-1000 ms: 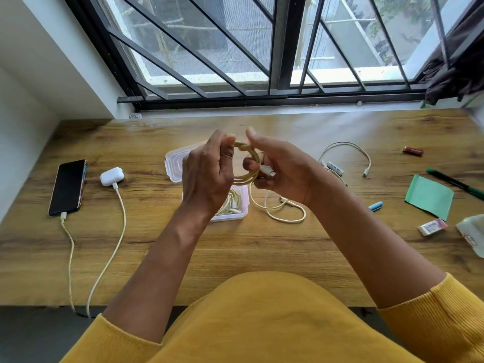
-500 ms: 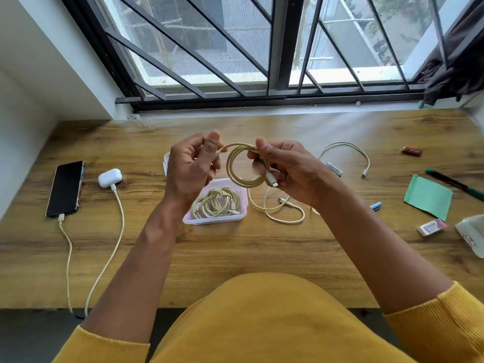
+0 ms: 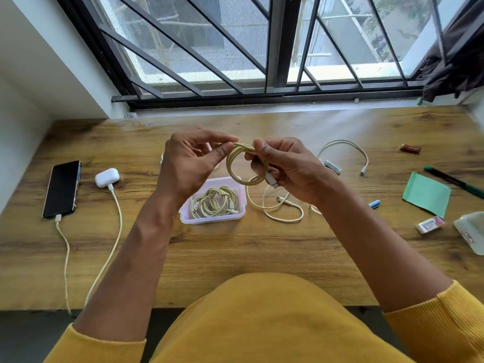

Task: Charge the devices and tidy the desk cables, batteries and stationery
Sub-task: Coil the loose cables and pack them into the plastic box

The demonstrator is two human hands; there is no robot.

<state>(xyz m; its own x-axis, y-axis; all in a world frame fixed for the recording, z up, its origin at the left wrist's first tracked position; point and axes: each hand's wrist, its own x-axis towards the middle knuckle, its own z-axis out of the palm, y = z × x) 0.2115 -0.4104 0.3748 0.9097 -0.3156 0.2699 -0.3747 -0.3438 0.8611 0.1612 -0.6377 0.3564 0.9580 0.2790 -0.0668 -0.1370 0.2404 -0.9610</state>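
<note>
Your right hand pinches the coil just above the box; your left hand nips its top. Keep the loops stacked, tuck the plug, then lower it flat into the box.

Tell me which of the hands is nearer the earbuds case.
Left. The left hand is just right of the earbuds case; the right hand is farther right, beyond the coiled cable.
</note>
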